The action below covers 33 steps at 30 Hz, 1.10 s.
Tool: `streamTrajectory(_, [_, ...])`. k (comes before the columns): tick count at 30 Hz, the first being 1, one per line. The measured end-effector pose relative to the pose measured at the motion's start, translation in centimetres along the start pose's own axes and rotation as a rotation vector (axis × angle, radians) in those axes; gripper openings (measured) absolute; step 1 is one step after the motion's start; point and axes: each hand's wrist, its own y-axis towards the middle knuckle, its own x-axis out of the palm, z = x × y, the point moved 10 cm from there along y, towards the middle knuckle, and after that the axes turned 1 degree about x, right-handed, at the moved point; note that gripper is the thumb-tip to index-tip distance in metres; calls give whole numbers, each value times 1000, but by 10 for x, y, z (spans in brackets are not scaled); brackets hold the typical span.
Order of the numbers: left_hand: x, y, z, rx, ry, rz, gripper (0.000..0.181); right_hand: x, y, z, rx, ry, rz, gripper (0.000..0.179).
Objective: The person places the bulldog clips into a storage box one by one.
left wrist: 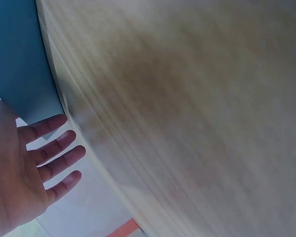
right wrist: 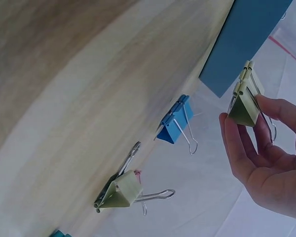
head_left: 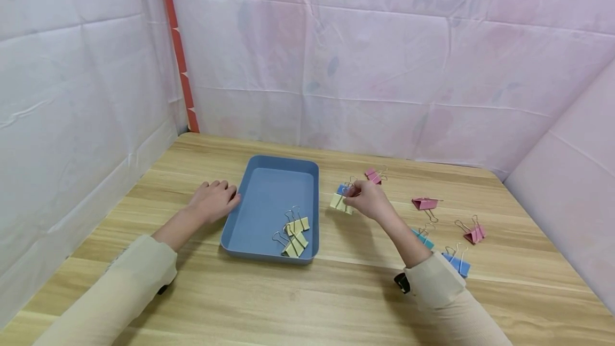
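My right hand (head_left: 369,200) pinches a yellow binder clip (right wrist: 246,103) between thumb and fingers, its wire handles on the palm side. In the head view that clip overlaps a blue binder clip (head_left: 343,189), which stands on the table in the right wrist view. Another yellow binder clip (right wrist: 121,192) lies on the table, seen in the right wrist view. My left hand (head_left: 214,201) rests at the left side of a blue-grey tray (head_left: 269,191), thumb at its rim, fingers loosely extended. Several yellow binder clips (head_left: 294,246) lie in the tray's near right corner.
Pink binder clips (head_left: 373,177) lie along the table's right half, one at the back and others (head_left: 425,204) (head_left: 475,234) farther right. A teal clip (head_left: 423,238) and a blue clip (head_left: 457,265) lie by my right forearm. White sheeting (head_left: 384,68) hangs behind the table.
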Motion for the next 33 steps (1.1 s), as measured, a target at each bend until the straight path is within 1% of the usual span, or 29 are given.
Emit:
streamTrajectory(13, [0,0,-1,3,-1,12,38,-3,-1,-14,-36,20,33,5])
streamTrajectory(16, [0,0,0,5,2,9,38,-2,-2,-19,-45,22,38,6])
streamTrajectory(22, [1,1,-1,3,0,7,38,1,-4,-33,-90,39,44,6])
streamTrajectory(28, [0,1,-1,2,4,5,39,6,-8,-47,-130,54,23,5])
streamTrajectory(33, [0,1,0,2,8,3,40,14,-12,-60,-169,65,-10,4])
